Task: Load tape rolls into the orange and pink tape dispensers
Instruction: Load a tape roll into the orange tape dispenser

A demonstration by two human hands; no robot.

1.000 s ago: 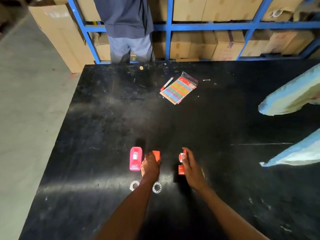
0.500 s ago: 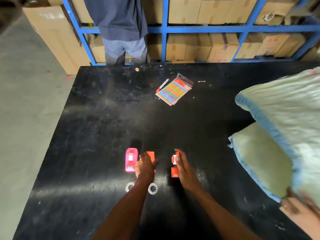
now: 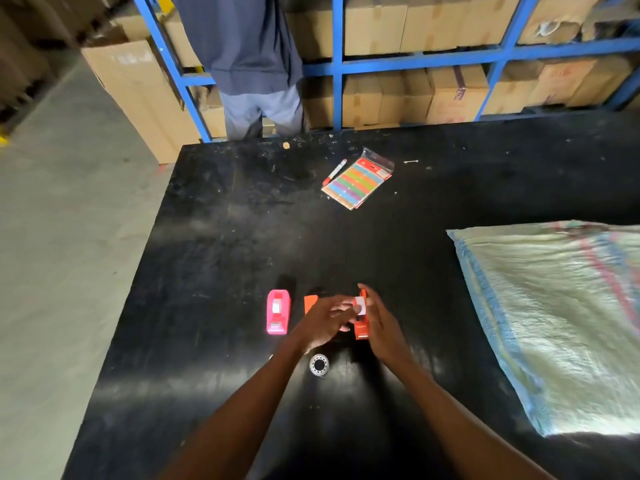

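On the black table (image 3: 214, 271) a pink tape dispenser (image 3: 277, 311) stands alone, left of my hands. My right hand (image 3: 384, 327) grips an orange tape dispenser (image 3: 362, 329) from its right side. My left hand (image 3: 323, 323) reaches across, and its fingertips pinch the white tape roll (image 3: 360, 304) seated in that dispenser. A second orange piece (image 3: 310, 302) pokes out behind my left hand, mostly hidden. A loose clear tape roll (image 3: 319, 364) lies flat between my forearms.
A large woven sack (image 3: 554, 323) lies flat on the table's right side, close to my right hand. A packet of coloured strips (image 3: 358, 181) and a marker (image 3: 334, 171) lie farther back. A person (image 3: 256, 64) stands at the far edge, before blue racks (image 3: 337, 64) of cartons.
My left hand left the orange piece and moved right onto the dispenser in my right hand. The sack came down flat on the right. One loose roll is now hidden by my left arm.
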